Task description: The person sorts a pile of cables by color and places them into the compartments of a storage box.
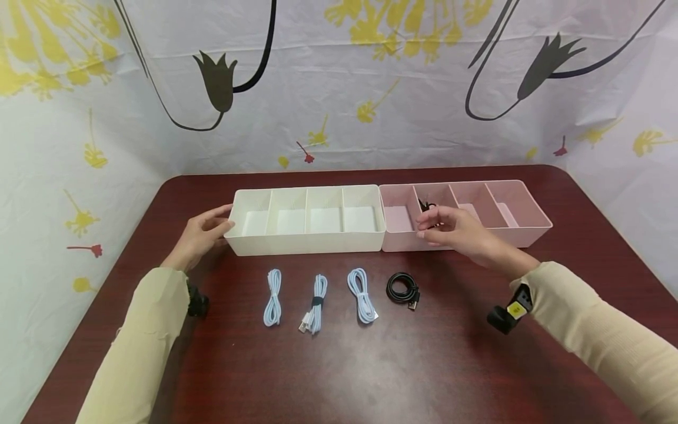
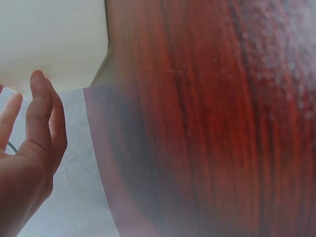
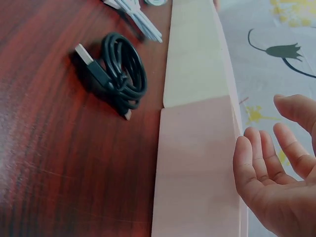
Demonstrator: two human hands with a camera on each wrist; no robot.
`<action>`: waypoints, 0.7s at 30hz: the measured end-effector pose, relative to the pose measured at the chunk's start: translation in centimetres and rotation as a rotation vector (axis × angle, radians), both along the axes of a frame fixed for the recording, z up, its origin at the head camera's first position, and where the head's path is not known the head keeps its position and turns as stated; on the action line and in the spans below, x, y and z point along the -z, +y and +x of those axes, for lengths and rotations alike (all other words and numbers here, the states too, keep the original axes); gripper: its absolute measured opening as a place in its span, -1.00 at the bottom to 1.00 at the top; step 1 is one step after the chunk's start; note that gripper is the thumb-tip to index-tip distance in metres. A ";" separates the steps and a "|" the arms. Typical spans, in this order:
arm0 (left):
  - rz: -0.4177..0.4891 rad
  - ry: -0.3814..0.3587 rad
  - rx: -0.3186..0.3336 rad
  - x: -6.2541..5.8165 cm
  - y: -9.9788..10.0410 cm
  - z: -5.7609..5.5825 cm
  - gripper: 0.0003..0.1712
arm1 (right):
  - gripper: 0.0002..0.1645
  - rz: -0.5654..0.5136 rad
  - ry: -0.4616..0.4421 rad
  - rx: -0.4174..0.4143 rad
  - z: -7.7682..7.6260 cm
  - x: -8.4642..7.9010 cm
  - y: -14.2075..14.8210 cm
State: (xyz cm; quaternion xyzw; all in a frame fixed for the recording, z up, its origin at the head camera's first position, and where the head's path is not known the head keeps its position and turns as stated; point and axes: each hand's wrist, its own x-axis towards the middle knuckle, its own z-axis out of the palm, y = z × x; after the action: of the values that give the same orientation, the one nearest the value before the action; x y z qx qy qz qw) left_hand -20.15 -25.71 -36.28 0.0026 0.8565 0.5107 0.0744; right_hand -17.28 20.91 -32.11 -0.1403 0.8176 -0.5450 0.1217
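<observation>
A white box (image 1: 309, 244) with several compartments stands end to end with a pink box (image 1: 521, 237) at the back of the table. My left hand (image 1: 203, 231) is at the white box's left end, its fingertips against the wall. In the left wrist view those fingers are fairly straight. Over the second compartment of the pink box hovers my right hand (image 1: 455, 231), fingers loosely bent and nothing between them in the right wrist view. A small black object (image 1: 425, 205) shows in that compartment, partly hidden behind the fingers.
In front of the boxes, a row of coiled cables lies on the dark red table (image 1: 238, 365): a light blue cable (image 1: 272, 297), a strapped one (image 1: 316, 301), another light blue one (image 1: 362, 295) and a black cable (image 1: 402, 287). A patterned cloth (image 1: 339, 88) hangs behind.
</observation>
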 end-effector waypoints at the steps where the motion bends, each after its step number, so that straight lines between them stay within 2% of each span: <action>1: 0.000 0.002 0.001 0.0 0.0 0.0 -0.33 | -0.63 -0.002 -0.005 -0.002 0.1 0.0 -0.1; 11: 0.004 0.001 0.002 0.0 -0.1 0.1 -0.33 | -0.58 -0.009 -0.054 -0.035 0.6 0.7 -0.5; 21: 0.006 -0.002 0.002 0.0 -0.1 0.1 -0.33 | -0.57 -0.016 -0.099 -0.081 1.4 2.8 -0.6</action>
State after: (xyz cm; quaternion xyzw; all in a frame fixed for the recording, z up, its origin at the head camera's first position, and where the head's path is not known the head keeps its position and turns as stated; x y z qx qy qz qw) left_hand -20.08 -25.78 -36.29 0.0032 0.8549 0.5132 0.0759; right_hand -15.84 20.32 -34.92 -0.1474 0.7998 -0.5525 0.1828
